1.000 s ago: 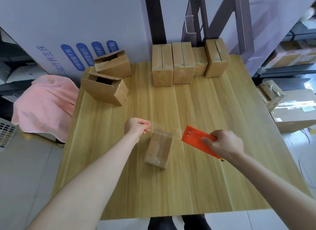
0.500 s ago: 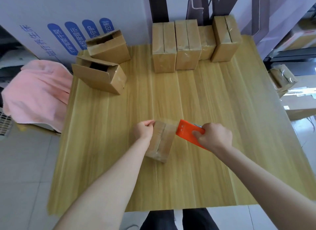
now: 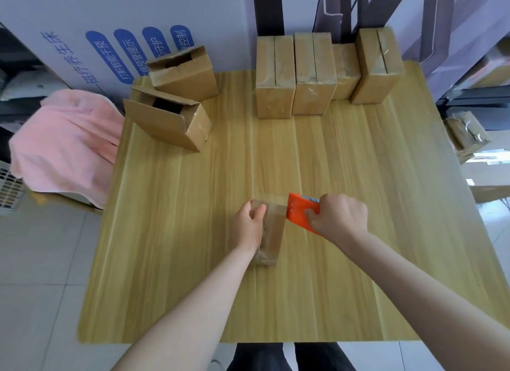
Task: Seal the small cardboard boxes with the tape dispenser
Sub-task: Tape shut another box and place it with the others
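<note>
The left hand (image 3: 249, 221) curls over the far left edge of the small cardboard box (image 3: 271, 232), which lies front-centre on the tabletop (image 3: 358, 163). Its long axis points away from the person, far end tipped slightly right. The right hand (image 3: 340, 218) grips the orange tape dispenser (image 3: 299, 216), which touches the box's far right corner.

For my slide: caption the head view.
Left hand holds a small box; right hand holds an orange tape dispenser against it.

A light wood-grain table (image 3: 358, 177) stands on a grey tiled floor (image 3: 41, 288). Well left of the left hand (image 3: 247, 223) lies a rumpled pink cloth (image 3: 63, 141); far ahead of it rises a white panel with blue lettering (image 3: 82, 17).
</note>
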